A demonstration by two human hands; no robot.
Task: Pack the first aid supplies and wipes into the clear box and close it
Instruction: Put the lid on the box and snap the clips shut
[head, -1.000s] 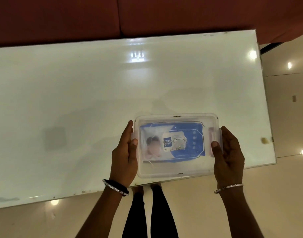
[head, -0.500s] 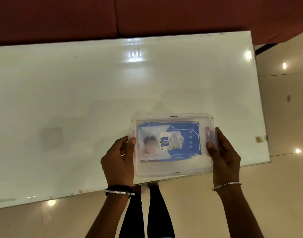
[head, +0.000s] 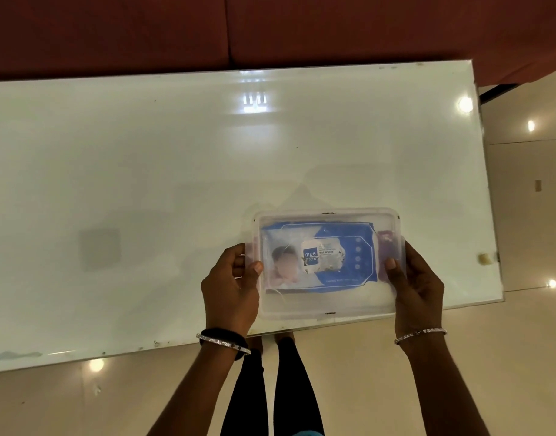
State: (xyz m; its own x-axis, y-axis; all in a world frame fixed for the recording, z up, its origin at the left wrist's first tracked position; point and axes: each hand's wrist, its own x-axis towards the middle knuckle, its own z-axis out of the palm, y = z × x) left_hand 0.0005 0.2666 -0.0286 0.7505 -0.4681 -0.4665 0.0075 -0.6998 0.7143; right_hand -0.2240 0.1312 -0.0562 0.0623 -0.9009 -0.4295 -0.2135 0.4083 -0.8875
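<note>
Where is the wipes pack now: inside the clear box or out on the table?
Inside. The blue wipes pack shows through the lid of the box, which both hands hold at its ends.

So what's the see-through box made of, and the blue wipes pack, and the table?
The clear box looks like hazy, frosted plastic: you see the wipes through its lid. The wipes pack seems soft, shiny plastic film, crinkled and glinting. The table looks like glossy white glass or laminate, mirroring ceiling lights; I can't tell which.
</note>
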